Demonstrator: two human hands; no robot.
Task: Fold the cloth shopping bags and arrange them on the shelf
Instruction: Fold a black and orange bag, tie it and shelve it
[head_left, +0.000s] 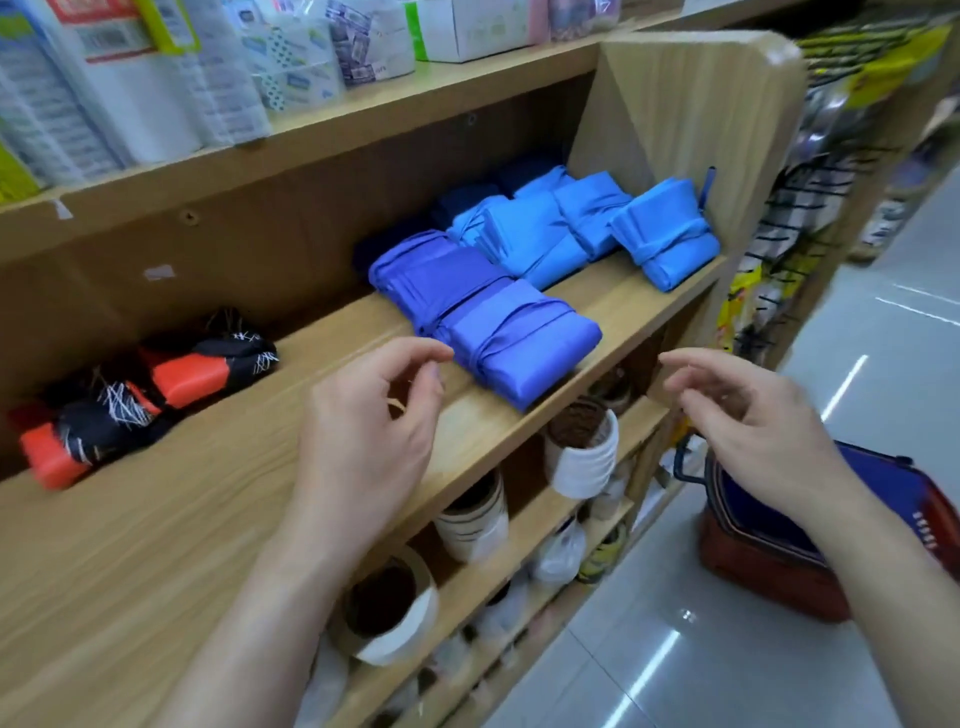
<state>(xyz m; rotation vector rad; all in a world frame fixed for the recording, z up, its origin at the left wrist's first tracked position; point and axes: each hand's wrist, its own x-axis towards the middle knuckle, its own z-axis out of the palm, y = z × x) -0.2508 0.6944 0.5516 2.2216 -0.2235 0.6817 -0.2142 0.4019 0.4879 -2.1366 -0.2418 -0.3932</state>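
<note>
Folded blue bags (519, 291) in rows on shelf (218, 499)

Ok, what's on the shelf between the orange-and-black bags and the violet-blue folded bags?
Nothing: in the head view that stretch of the shelf is bare wood between the orange-and-black bags and the violet-blue bags.

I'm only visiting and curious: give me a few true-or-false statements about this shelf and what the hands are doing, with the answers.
1. The left hand and the right hand hold nothing. True.
2. The black-and-orange bags lie to the left of the blue bags on the shelf. True.
3. The blue bags are unfolded and heaped. False: they lie as folded bundles bound with straps.
4. The red basket stands on the shelf. False: it stands on the floor, at the right.
</note>
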